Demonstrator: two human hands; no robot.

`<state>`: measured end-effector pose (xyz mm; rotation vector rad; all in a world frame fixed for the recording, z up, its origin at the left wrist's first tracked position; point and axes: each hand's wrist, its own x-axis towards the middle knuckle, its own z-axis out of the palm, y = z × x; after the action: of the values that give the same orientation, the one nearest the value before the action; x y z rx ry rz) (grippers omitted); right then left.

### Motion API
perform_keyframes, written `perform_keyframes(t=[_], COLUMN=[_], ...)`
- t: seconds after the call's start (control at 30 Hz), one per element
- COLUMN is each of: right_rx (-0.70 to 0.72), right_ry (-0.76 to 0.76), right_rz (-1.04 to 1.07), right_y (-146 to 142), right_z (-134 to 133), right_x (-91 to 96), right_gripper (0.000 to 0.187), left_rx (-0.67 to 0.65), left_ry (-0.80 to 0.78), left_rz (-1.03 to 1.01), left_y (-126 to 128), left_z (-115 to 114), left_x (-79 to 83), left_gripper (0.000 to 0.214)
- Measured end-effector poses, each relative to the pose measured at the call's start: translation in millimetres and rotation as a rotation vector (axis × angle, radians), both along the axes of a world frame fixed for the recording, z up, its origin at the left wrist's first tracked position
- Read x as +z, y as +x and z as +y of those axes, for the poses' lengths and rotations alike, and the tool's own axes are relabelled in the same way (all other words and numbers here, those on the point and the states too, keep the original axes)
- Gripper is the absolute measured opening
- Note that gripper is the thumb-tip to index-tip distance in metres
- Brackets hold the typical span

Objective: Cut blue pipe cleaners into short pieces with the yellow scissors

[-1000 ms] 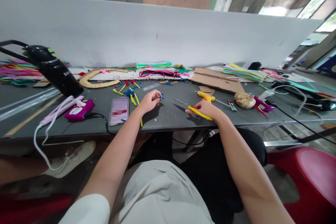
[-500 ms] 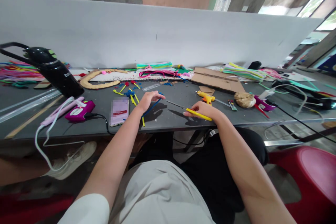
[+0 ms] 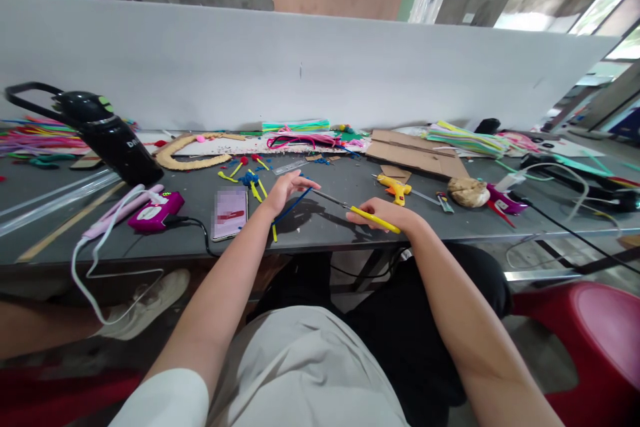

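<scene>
My left hand point(image 3: 287, 187) pinches a blue pipe cleaner point(image 3: 294, 205) that slants down toward the table's front edge. My right hand point(image 3: 387, 215) grips yellow-handled scissors point(image 3: 367, 216), whose metal blades point(image 3: 330, 198) point left and reach the pipe cleaner just below my left fingers. Both hands hover a little above the dark grey table point(image 3: 325, 223). A phone point(image 3: 229, 213) lies to the left of my left hand. Small blue and yellow pipe cleaner pieces point(image 3: 253, 183) lie beyond it.
A yellow glue gun point(image 3: 394, 185) lies past my right hand, a magenta one point(image 3: 153, 215) with cords at left. A black bottle point(image 3: 107, 137) stands far left. Cardboard sheets point(image 3: 413, 152), a cardboard crescent point(image 3: 187, 150), pipe cleaner bundles point(image 3: 463, 139) line the white divider. A red stool point(image 3: 585, 337) is at right.
My left hand picked up the blue pipe cleaner from the table and lifted it. My right hand swung the scissors left until the blades met it.
</scene>
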<state>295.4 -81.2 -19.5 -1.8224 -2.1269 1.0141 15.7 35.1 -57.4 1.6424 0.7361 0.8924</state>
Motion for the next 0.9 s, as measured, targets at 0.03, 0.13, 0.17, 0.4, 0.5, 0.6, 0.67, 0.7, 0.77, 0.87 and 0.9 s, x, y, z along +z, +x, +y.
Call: perform_keyframes(t=[0.03, 0.13, 0.17, 0.4, 0.5, 0.6, 0.67, 0.7, 0.77, 0.87, 0.9], right_rx=[-0.008, -0.016, -0.013, 0.014, 0.01, -0.001, -0.004, -0.004, 0.001, 0.012, 0.014], right_ry=[-0.002, 0.019, 0.036, 0.097, 0.1, 0.097, 0.099, 0.1, 0.101, 0.105, 0.108], right_rz=[0.004, -0.007, -0.016, -0.036, -0.046, -0.039, -0.035, -0.035, -0.035, -0.034, -0.032], right_y=[-1, -3, -4, -8, -9, -10, -11, -11, -11, -10, -9], right_z=[0, -1, -1, -1, -1, -1, -2, -2, -2, 0, 1], right_x=[0.0, 0.9, 1.3, 2.0, 1.6, 2.1, 2.8, 3.0, 2.7, 0.5, -0.4], right_gripper=[0.072, 0.073, 0.073, 0.073, 0.073, 0.073, 0.073, 0.073, 0.073, 0.072, 0.072], left_rx=[-0.001, -0.008, -0.013, -0.048, -0.043, -0.036, -0.039, -0.043, -0.055, -0.069, -0.071], left_ry=[0.0, 0.001, 0.0, -0.025, -0.029, -0.025, -0.03, -0.035, -0.05, -0.062, -0.063], left_rz=[-0.002, 0.011, 0.017, 0.003, 0.025, 0.048, 0.037, 0.024, 0.0, -0.022, -0.027], left_y=[0, 1, 2, 3, 3, 4, 4, 4, 3, 3, 3], left_z=[0, -2, -2, -2, -3, -3, -3, -3, -2, -1, -1], left_x=[0.1, 0.6, 0.7, 0.9, 1.2, 1.5, 1.2, 0.9, 0.2, -0.7, -0.7], left_gripper=[0.065, 0.066, 0.067, 0.065, 0.066, 0.067, 0.066, 0.065, 0.063, 0.061, 0.061])
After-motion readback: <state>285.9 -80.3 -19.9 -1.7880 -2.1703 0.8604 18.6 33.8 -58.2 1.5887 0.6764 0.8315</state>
